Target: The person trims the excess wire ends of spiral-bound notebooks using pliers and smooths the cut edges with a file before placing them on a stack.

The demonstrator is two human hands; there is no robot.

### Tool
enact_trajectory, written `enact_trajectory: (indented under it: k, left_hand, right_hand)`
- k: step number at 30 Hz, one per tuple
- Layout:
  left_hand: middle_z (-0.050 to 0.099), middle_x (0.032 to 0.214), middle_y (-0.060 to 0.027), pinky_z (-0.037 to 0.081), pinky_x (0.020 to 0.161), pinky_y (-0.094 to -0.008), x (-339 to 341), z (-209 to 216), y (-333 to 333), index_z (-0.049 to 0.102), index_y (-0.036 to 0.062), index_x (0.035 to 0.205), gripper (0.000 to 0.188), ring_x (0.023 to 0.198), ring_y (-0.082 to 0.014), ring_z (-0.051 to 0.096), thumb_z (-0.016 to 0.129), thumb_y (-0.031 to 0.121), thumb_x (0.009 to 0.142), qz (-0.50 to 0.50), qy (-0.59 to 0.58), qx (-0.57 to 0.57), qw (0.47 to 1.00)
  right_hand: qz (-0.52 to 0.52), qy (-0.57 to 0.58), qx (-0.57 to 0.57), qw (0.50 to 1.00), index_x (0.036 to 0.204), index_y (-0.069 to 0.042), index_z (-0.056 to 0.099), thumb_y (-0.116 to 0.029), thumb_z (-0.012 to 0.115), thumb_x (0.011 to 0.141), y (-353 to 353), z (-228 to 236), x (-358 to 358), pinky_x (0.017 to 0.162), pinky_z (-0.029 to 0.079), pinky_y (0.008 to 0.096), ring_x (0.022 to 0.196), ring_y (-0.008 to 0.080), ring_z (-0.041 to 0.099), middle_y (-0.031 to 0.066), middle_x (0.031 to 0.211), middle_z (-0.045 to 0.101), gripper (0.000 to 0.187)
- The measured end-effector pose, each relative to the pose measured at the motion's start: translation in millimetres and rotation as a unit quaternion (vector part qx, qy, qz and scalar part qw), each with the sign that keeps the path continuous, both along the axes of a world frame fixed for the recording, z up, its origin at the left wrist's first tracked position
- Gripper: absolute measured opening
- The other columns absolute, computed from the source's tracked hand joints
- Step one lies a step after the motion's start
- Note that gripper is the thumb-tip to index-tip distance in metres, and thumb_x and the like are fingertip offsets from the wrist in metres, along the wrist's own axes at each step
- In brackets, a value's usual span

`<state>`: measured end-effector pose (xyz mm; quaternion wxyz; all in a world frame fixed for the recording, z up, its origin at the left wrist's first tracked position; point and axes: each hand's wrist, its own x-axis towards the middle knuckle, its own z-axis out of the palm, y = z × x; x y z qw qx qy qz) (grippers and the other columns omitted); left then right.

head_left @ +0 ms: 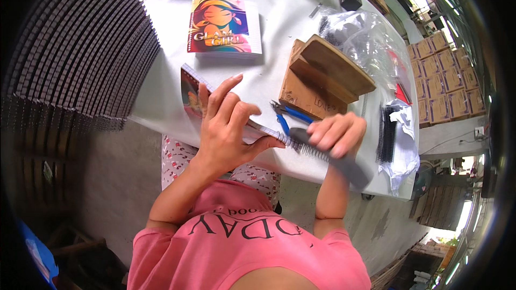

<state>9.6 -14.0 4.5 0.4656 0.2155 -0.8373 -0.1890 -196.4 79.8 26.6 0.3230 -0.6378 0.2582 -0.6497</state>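
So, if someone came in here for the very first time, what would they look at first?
Probably the notebook with the bright, colourful cover, lying near the top middle of the white table. Next, perhaps the big stack of spiral-bound books along the far left. Then, around the middle, the right hand gripping a blurred dark grey object, and the left hand touching another notebook by the table's near edge.

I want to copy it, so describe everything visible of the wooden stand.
The wooden stand is brown, apparently of flat boards: a base with handwriting, a slanted board and a narrower inner one. It rests angled on the white table, right of the flat notebook. Blue-handled pliers lie by its near edge, contact unclear; neither left hand nor right hand grips it.
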Motion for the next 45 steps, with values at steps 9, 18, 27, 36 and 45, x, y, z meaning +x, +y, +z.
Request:
enact_trajectory:
  k: [9, 18, 27, 36, 45]
  left_hand:
    - [0.057, 0.099, -0.0087, 0.009, 0.107, -0.0520, 7.6, -6.0, -3.2, 0.040, 0.0112, 0.124, 0.090, 0.123, -0.0263, 0.039, 0.083, 0.042, 0.051, -0.040, 0.042, 0.025, 0.998]
    - [0.044, 0.102, -0.0097, 0.025, 0.099, -0.0509, 33.7, 11.9, -41.4, 0.057, 0.0103, 0.085, 0.065, 0.122, -0.0340, 0.032, 0.086, 0.044, 0.037, 0.063, -0.028, 0.011, 0.998]
    - [0.040, 0.114, -0.0139, 0.037, 0.086, -0.0425, 20.2, 4.4, -43.1, 0.051, 0.0063, 0.067, 0.060, 0.110, -0.0335, 0.037, 0.085, 0.048, 0.040, 0.001, 0.040, 0.016, 0.999]
    - [0.041, 0.103, -0.0128, 0.041, 0.077, -0.0374, 12.1, -9.6, -45.0, 0.048, 0.0086, 0.081, 0.066, 0.108, -0.0283, 0.037, 0.089, 0.037, 0.038, -0.045, 0.104, 0.173, 0.978]
    - [0.039, 0.105, -0.0092, 0.043, 0.069, -0.0296, 4.8, -24.8, -59.3, 0.042, 0.0089, 0.095, 0.078, 0.105, -0.0220, 0.039, 0.091, 0.034, 0.039, -0.109, 0.179, 0.192, 0.959]
  right_hand:
    - [-0.122, 0.301, 0.130, 0.937, 0.084, -0.004, 0.071, 0.013, 0.064, 0.064, -14.2, 20.1, 19.4, 0.074, 0.054, 0.0295, 0.082, 0.0211, 0.067, 0.0127, 0.091, 0.069, 0.028]
    - [-0.210, 0.116, 0.121, 0.963, 0.087, 0.002, 0.069, 0.016, 0.062, 0.061, -25.5, 4.0, 19.2, 0.071, 0.053, 0.0260, 0.085, 0.0216, 0.067, 0.0147, 0.094, 0.068, 0.031]
    - [-0.020, 0.005, 0.073, 0.997, 0.072, -0.002, 0.070, -0.004, 0.069, 0.069, -40.1, 6.2, 38.3, 0.066, 0.054, 0.0304, 0.069, 0.0220, 0.067, 0.0150, 0.080, 0.069, 0.003]
    - [-0.235, 0.191, 0.223, 0.927, 0.081, -0.001, 0.070, 0.002, 0.067, 0.068, -46.0, 15.8, 29.3, 0.068, 0.054, 0.0288, 0.074, 0.0242, 0.067, 0.0171, 0.085, 0.068, 0.013]
    - [-0.051, 0.084, 0.100, 0.990, 0.087, -0.001, 0.071, 0.011, 0.062, 0.060, -60.1, 19.2, 23.6, 0.065, 0.052, 0.0267, 0.075, 0.0183, 0.066, 0.0133, 0.087, 0.069, 0.031]
